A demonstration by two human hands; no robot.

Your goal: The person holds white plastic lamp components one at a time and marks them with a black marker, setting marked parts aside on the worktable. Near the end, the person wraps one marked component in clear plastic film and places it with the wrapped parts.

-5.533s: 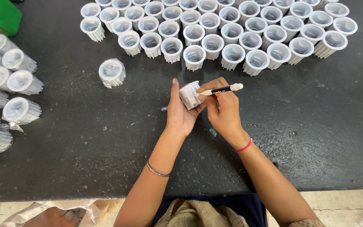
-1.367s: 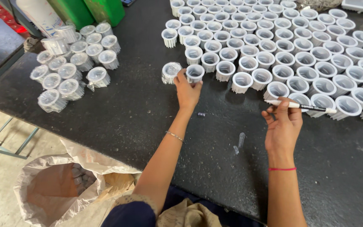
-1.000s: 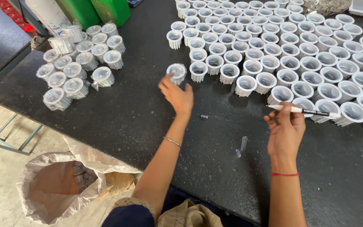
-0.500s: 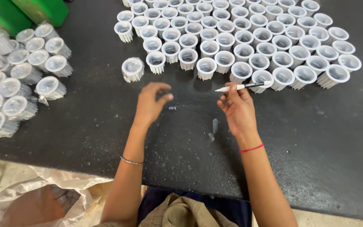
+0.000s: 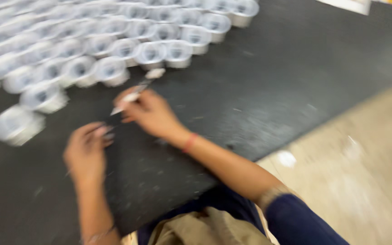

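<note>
The view is blurred by motion. My right hand [image 5: 148, 113] grips a small white-tipped brush [image 5: 137, 90] just in front of the rows of white ribbed cups [image 5: 114, 50] on the black table [image 5: 259, 90]. My left hand [image 5: 87, 152] hovers low over the table near my right hand, fingers loosely curled, with nothing in it. One cup [image 5: 17, 124] stands apart at the left, a hand's width from my left hand.
The table's edge runs diagonally at the right, with a beige floor [image 5: 355, 168] beyond it. A red band is on my right wrist [image 5: 189, 142]. My lap shows at the bottom.
My left hand set a cup down beside the rows and drew back empty. The camera has swung right, so the table now looks tilted and the left cup pile is out of view.
</note>
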